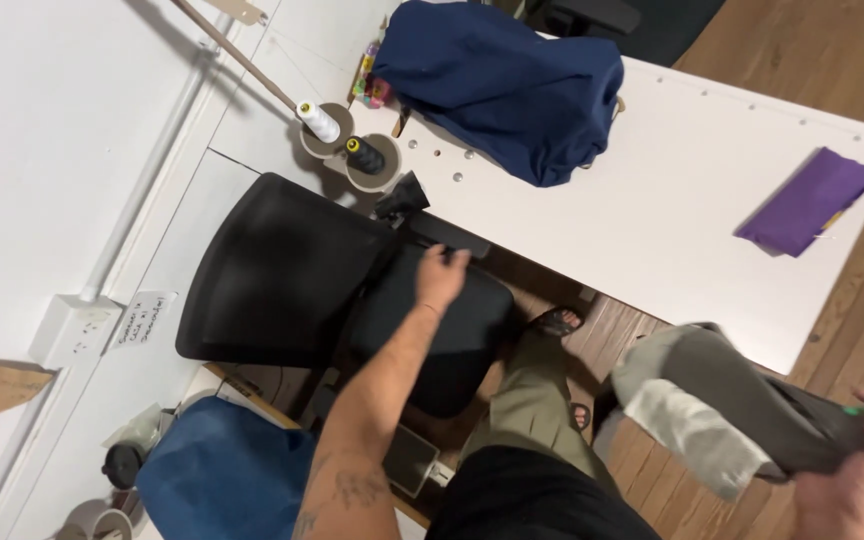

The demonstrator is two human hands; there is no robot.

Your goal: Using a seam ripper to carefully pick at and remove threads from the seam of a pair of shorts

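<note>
Two hands busy: left hand (440,277) grasps chair armrest (449,236); right hand (857,490), blurred, apparently clenches grey cloth (722,400).

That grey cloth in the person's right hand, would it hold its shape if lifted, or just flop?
The grey cloth would most likely flop: it already sags and folds where it hangs from the right hand. It looks light for its size, since one hand carries it at an edge. It probably would not slip easily, as bunched fabric gives the fingers plenty to pinch.
</note>
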